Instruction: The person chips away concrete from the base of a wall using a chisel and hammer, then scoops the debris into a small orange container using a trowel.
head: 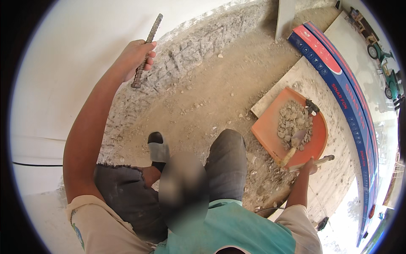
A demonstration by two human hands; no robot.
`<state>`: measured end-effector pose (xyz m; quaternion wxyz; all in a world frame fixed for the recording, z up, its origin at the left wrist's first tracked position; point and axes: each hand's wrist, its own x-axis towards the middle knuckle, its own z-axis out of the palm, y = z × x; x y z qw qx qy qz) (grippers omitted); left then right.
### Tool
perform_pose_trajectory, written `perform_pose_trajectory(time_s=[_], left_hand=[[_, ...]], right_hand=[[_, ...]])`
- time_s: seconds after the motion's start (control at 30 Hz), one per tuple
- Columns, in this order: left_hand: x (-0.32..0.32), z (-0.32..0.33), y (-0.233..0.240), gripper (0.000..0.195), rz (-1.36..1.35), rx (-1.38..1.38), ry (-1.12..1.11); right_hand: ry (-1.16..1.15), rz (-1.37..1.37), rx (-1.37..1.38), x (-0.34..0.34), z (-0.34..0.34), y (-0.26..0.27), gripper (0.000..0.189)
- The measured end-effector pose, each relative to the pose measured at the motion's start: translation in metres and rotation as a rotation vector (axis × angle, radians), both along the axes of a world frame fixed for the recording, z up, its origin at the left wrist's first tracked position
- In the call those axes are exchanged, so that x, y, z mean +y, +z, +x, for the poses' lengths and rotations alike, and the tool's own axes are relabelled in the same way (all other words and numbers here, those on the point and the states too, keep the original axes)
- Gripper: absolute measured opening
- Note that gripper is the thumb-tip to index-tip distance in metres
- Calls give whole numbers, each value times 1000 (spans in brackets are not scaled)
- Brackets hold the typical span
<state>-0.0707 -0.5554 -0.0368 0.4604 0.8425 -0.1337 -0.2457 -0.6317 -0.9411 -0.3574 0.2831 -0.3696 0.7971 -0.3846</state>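
Note:
My left hand point(139, 58) is closed around a ribbed steel rod point(154, 28), probably rebar, which slants upright in front of the white wall. At the right, my right hand point(311, 166) grips a wooden tool handle point(323, 159) beside the lower edge of an orange plastic scoop point(269, 122); the tool's head cannot be made out. Grey rubble point(291, 120) is heaped in the scoop. A small trowel point(297, 139) lies with its blade on the rubble and its handle across the scoop's edge.
Chipped, rough concrete point(203, 47) runs along the foot of the white wall point(63, 79). Dust and loose chips cover the floor point(203, 92). A long blue and red carton point(336, 92) lies beyond the scoop, with a green wheeled machine point(391, 82) farther off.

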Motion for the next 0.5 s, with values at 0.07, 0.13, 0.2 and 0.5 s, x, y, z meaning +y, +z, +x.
perform_pose_trajectory(time_s=[0.07, 0.13, 0.2, 0.5], left_hand=[[7, -3, 0, 35, -56, 57, 15], [5, -7, -7, 37, -128, 111, 29], [2, -8, -21, 38, -109, 188, 9], [-76, 14, -205, 36, -195, 762, 5]], right_hand=[[-12, 40, -1, 6, 4, 8, 45], [-20, 55, -46, 6, 10, 17, 45], [-24, 61, -114, 7, 13, 26, 45], [491, -143, -204, 83, 101, 130, 28]])
